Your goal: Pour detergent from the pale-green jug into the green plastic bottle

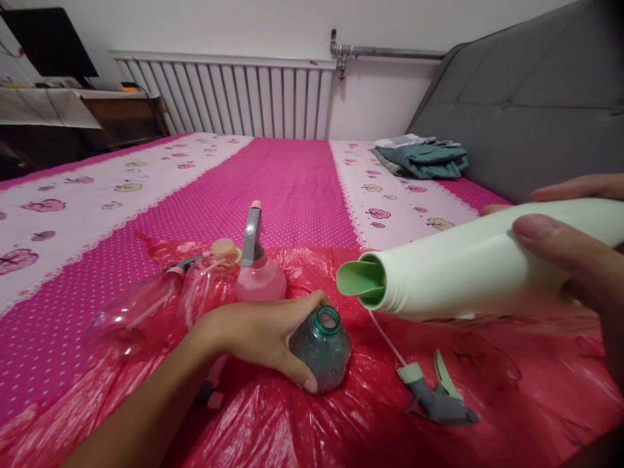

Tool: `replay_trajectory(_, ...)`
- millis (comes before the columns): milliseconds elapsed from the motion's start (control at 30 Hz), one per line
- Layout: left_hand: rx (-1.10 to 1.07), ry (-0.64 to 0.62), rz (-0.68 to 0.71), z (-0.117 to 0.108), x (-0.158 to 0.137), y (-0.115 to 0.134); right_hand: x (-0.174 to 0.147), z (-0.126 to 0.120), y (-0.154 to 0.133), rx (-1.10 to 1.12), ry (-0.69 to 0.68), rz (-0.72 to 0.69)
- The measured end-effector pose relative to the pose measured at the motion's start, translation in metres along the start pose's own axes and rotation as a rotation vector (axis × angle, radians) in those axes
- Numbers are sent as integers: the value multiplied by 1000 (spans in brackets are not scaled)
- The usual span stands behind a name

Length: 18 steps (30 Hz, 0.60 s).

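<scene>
My left hand is wrapped round a clear green-tinted spray bottle, which stands upright with its neck uncapped. My right hand grips a pale green bottle, tilted nearly level, its green spout pointing left. The spout is above and to the right of the small bottle's neck, apart from it. No stream of liquid shows between them. A grey and green spray trigger head with a thin tube lies on the red plastic sheet. Behind my left hand stands a pink spray bottle with its grey trigger head on.
Clear bottles lie on the sheet at the left. The sheet covers part of a pink patterned bed. Folded clothes rest by the grey headboard. A radiator and a desk with a monitor stand behind.
</scene>
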<state>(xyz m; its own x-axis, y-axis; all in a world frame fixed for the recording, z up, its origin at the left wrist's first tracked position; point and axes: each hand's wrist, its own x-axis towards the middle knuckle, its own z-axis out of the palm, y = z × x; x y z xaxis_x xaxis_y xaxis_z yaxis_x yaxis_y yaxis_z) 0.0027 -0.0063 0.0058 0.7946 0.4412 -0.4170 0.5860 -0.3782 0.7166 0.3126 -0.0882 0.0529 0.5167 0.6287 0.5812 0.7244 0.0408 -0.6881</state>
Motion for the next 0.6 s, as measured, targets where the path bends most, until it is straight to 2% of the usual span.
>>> replay_trajectory(133, 1, 6, -11, 1, 0, -1, -4, -2, -4, 35, -37, 25)
replay_trajectory(267, -29, 1, 4, 1, 1, -1, -6, 3, -4, 103, -1, -14)
replay_trajectory(400, -58, -7, 45, 1, 2, -3, -2, 9, -4, 165, 35, 72)
replay_trajectory(600, -81, -19, 85, 1, 4, -4, -3, 11, -10, 188, 30, 116)
